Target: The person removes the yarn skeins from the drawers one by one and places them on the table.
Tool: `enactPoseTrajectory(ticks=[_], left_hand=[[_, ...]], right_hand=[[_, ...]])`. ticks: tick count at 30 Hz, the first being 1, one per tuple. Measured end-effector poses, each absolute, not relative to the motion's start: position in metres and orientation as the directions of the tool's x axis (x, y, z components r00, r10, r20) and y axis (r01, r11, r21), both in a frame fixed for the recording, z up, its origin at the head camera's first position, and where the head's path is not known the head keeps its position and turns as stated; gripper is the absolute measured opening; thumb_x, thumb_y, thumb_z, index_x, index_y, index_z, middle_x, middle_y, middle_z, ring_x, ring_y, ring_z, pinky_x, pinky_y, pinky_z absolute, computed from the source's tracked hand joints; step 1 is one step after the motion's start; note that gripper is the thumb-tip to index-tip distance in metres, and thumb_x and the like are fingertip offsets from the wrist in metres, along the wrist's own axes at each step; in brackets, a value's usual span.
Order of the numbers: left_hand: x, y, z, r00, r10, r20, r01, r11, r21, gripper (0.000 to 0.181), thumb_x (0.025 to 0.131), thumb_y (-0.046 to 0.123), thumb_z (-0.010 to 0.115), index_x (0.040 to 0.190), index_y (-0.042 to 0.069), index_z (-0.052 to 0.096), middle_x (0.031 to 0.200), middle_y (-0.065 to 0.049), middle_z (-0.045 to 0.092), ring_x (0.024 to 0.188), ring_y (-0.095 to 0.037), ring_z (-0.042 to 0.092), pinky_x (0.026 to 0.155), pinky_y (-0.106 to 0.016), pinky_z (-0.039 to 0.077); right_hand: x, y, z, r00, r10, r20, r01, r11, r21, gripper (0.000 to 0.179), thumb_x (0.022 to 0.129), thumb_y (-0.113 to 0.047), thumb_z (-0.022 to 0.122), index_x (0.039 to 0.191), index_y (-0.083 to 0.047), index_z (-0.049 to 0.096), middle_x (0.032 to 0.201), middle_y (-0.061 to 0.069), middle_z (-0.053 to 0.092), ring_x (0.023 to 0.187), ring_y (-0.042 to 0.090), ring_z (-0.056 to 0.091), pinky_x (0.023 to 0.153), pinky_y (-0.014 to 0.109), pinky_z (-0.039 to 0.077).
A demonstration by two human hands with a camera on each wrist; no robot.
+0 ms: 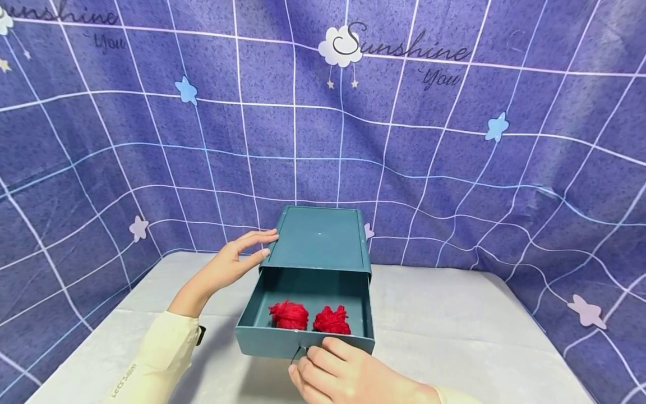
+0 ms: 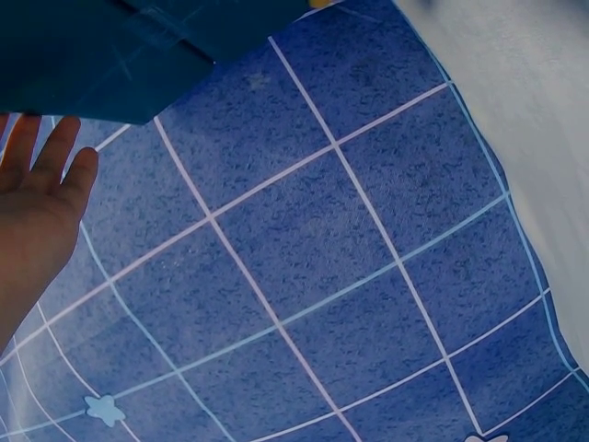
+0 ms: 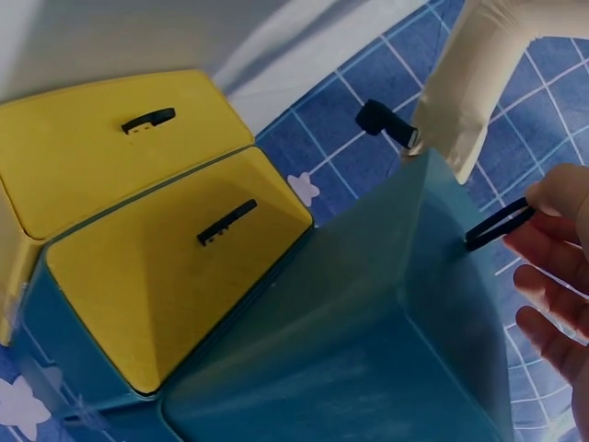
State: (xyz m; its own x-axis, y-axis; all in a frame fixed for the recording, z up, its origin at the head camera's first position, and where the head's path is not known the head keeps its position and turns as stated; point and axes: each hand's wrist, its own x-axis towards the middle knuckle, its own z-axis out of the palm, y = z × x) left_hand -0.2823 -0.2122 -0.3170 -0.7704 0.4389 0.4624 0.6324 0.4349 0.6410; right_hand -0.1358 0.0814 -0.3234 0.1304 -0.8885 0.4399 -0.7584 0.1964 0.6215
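A teal drawer (image 1: 270, 341) stands pulled out from the front of a drawer unit (image 1: 320, 241). Two red yarn bundles (image 1: 290, 315) lie inside it, side by side near the front wall. My right hand (image 1: 348, 373) is at the drawer front. In the right wrist view its thumb and forefinger pinch the black loop handle (image 3: 497, 226), with the other fingers free of it. My left hand (image 1: 232, 264) rests along the left edge of the unit's top, fingers extended. The left wrist view has part of this hand (image 2: 41, 207) against the teal side.
Two yellow drawer fronts (image 3: 175, 276) with black handles show beside the teal drawer in the right wrist view. The unit stands on a white tabletop (image 1: 444, 331). Behind it and at both sides hangs a purple-blue checked cloth (image 1: 323, 134).
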Motion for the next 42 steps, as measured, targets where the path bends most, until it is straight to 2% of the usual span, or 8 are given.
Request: enactPoseTrajectory(ticks=[5,12,20,23,27,33,37,42], left_hand=[[-0.282,-0.213,-0.318,-0.778,0.437,0.451,0.623,0.443,0.645,0.039,0.098,0.021,0.057,0.137,0.015,0.055,0.146,-0.004,0.045,0.139,-0.028,0.032,0.108,-0.058,0.027],[-0.282,-0.213,-0.317,-0.777,0.440,0.451,0.623,0.435,0.650,0.039,0.099,0.021,0.057,0.137,0.016,0.055,0.146,-0.003,0.045,0.139,-0.027,0.033,0.108,-0.058,0.027],[-0.281,-0.213,-0.316,-0.779,0.439,0.448,0.621,0.434,0.653,0.038,0.098,0.020,0.057,0.136,0.014,0.056,0.146,-0.005,0.045,0.139,-0.028,0.032,0.109,-0.058,0.026],[-0.281,-0.213,-0.316,-0.778,0.438,0.450,0.622,0.438,0.649,0.038,0.098,0.020,0.057,0.136,0.015,0.056,0.146,-0.005,0.045,0.139,-0.028,0.033,0.109,-0.058,0.026],[-0.281,-0.213,-0.316,-0.780,0.436,0.449,0.620,0.443,0.647,0.038,0.098,0.020,0.057,0.136,0.015,0.056,0.146,-0.004,0.045,0.139,-0.028,0.033,0.109,-0.058,0.026],[-0.280,-0.214,-0.317,-0.785,0.438,0.437,0.612,0.444,0.654,0.038,0.099,0.022,0.056,0.137,0.016,0.055,0.147,-0.003,0.044,0.139,-0.028,0.031,0.108,-0.060,0.026],[-0.280,-0.214,-0.316,-0.784,0.437,0.440,0.614,0.444,0.653,0.038,0.099,0.022,0.056,0.137,0.017,0.056,0.147,-0.003,0.044,0.139,-0.027,0.032,0.108,-0.060,0.026],[-0.281,-0.213,-0.316,-0.787,0.434,0.439,0.611,0.449,0.652,0.038,0.099,0.022,0.056,0.137,0.018,0.056,0.147,-0.002,0.044,0.139,-0.027,0.032,0.108,-0.059,0.027]], right_hand=[[-0.135,0.081,-0.317,0.178,-0.872,0.456,-0.771,0.165,0.615,0.029,0.095,-0.029,0.049,0.112,-0.014,0.066,0.097,-0.005,0.064,0.088,0.010,0.056,0.085,0.022,0.046],[-0.137,0.084,-0.292,0.281,-0.831,0.480,-0.739,0.132,0.661,0.026,0.097,-0.015,0.043,0.106,-0.012,0.068,0.094,-0.002,0.065,0.086,0.012,0.058,0.080,0.024,0.049],[-0.153,0.089,-0.274,0.254,-0.762,0.596,-0.796,0.186,0.576,0.021,0.093,-0.009,0.051,0.098,-0.010,0.071,0.090,-0.002,0.067,0.084,0.014,0.061,0.077,0.024,0.050],[-0.164,0.093,-0.270,0.183,-0.753,0.632,-0.863,0.184,0.470,0.017,0.093,-0.010,0.055,0.099,-0.010,0.071,0.093,-0.002,0.068,0.087,0.015,0.061,0.081,0.025,0.050],[-0.178,0.101,-0.265,0.053,-0.762,0.645,-0.957,0.145,0.250,0.015,0.092,-0.008,0.062,0.104,-0.009,0.070,0.099,-0.001,0.067,0.093,0.015,0.060,0.087,0.024,0.048],[-0.194,0.112,-0.265,-0.124,-0.797,0.591,-0.990,0.142,-0.015,0.030,0.085,-0.004,0.071,0.115,-0.009,0.068,0.105,0.000,0.066,0.097,0.011,0.059,0.086,0.018,0.047],[-0.202,0.116,-0.267,-0.213,-0.841,0.498,-0.977,0.185,-0.105,0.029,0.088,-0.009,0.070,0.118,-0.010,0.067,0.109,-0.001,0.066,0.101,0.010,0.058,0.088,0.019,0.047],[-0.207,0.117,-0.271,-0.282,-0.894,0.349,-0.959,0.253,-0.126,0.028,0.091,-0.020,0.068,0.117,-0.009,0.067,0.111,-0.002,0.064,0.104,0.009,0.058,0.091,0.020,0.046]])
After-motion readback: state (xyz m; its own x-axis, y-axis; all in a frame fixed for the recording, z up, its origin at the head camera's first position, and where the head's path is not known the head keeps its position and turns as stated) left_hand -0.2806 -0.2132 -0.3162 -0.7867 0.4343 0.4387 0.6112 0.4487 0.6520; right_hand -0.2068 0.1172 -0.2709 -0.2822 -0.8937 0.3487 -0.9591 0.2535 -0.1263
